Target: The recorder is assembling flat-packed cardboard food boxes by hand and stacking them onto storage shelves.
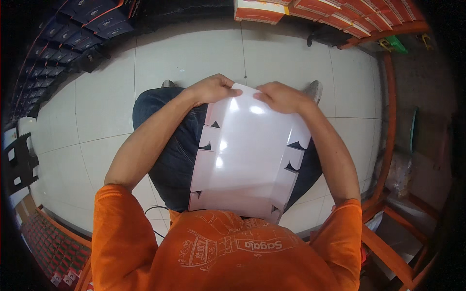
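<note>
A flat white glossy cardboard box blank (247,160) with notched flaps along both sides lies across my lap, its near edge against my orange shirt. My left hand (213,89) grips its far edge on the left, thumb on top and fingers curled behind. On the right of that same edge my right hand (281,97) holds the cardboard, its thumb over the surface. The fingers beneath the sheet are partly hidden. Dark slots show between the flaps, and the far end narrows between my hands.
Stacked dark blue boxes (65,36) stand at the far left, and orange-and-white boxes (340,14) at the far right. A wooden frame (391,121) runs along the right. Dark cut-out pieces (20,162) lie at the left, above rows of small boxes (56,245). Pale floor tiles (194,53) spread ahead.
</note>
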`<action>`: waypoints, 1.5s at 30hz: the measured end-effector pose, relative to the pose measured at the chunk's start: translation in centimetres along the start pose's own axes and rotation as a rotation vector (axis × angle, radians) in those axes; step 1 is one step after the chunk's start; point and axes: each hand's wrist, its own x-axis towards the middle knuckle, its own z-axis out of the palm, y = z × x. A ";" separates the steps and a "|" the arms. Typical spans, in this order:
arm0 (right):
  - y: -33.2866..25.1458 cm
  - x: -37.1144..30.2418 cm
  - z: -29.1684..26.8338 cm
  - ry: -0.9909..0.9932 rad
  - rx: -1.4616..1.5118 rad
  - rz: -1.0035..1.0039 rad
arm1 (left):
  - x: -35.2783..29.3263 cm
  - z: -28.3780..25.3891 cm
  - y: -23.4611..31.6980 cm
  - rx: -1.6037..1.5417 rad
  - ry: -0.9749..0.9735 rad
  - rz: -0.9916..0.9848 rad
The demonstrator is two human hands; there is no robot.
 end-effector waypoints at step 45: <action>0.4 -0.3 10.1 0.737 -0.761 0.241 | 9.6 5.1 -0.1 0.485 -0.195 0.145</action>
